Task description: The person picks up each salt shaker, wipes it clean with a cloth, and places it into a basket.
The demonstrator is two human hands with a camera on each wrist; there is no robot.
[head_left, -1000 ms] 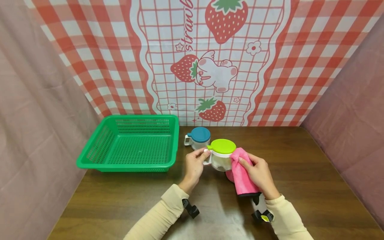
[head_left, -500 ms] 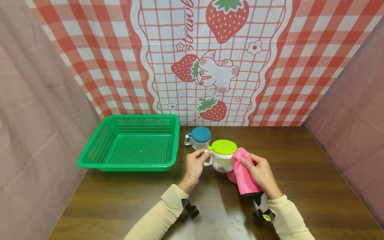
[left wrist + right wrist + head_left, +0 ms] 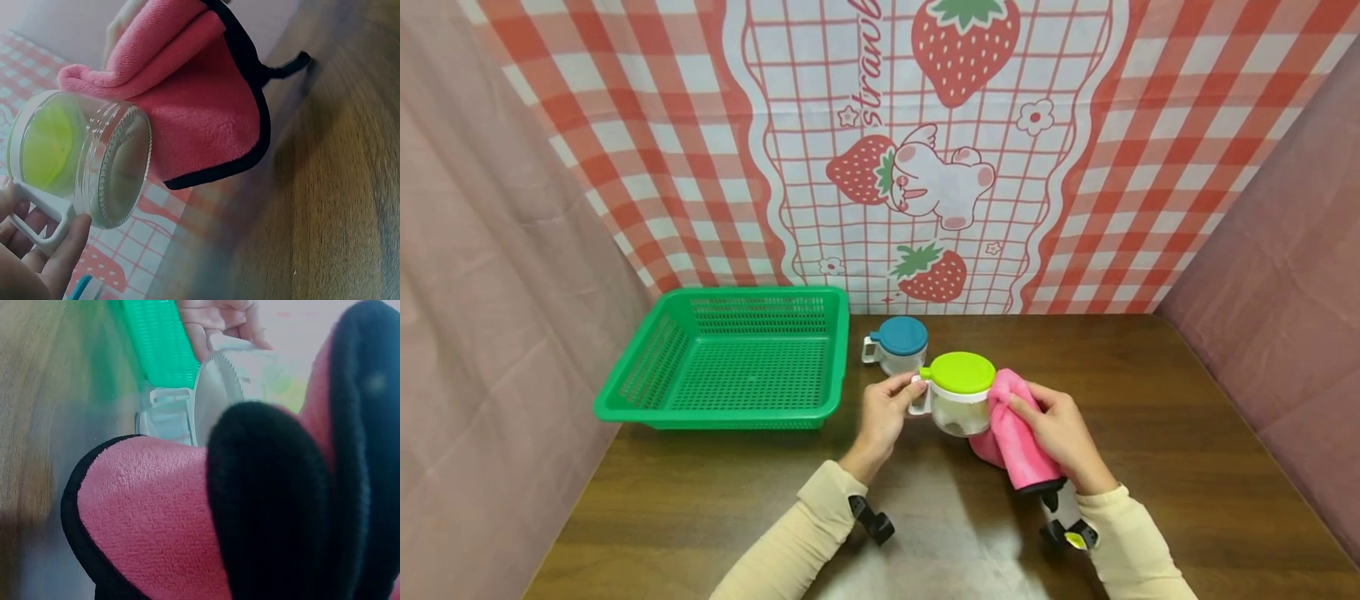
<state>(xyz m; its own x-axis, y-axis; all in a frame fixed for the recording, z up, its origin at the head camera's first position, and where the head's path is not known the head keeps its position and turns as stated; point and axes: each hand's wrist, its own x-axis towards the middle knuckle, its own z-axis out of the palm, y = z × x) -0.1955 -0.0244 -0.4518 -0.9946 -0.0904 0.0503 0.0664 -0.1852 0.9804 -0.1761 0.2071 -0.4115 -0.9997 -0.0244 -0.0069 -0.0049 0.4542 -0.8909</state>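
In the head view my left hand [image 3: 882, 417] grips the white handle of a clear seasoning jar [image 3: 961, 408] with a lime-green lid. The left wrist view shows the jar's ribbed clear base [image 3: 125, 165] held off the table. My right hand [image 3: 1063, 433] pinches a pink cloth [image 3: 1022, 446] with black edging, bunched at the top. The cloth touches the jar's right side, and its lower part hangs down. Folds of the cloth [image 3: 156, 512] fill much of the right wrist view and hide the right fingers. A second jar [image 3: 902, 344], with a blue lid, stands behind on the table.
A green plastic basket [image 3: 835, 392] with slotted sides stands at the left of the wooden table [image 3: 737, 500]. A red-and-white strawberry-print cloth [image 3: 1067, 250] hangs behind the table. Plain pinkish cloths [image 3: 497, 333] hang at both sides.
The green-lidded jar has shifted slightly right and toward me. My right hand and the cloth have moved a little to the right with it. The blue-lidded jar and basket stay put.
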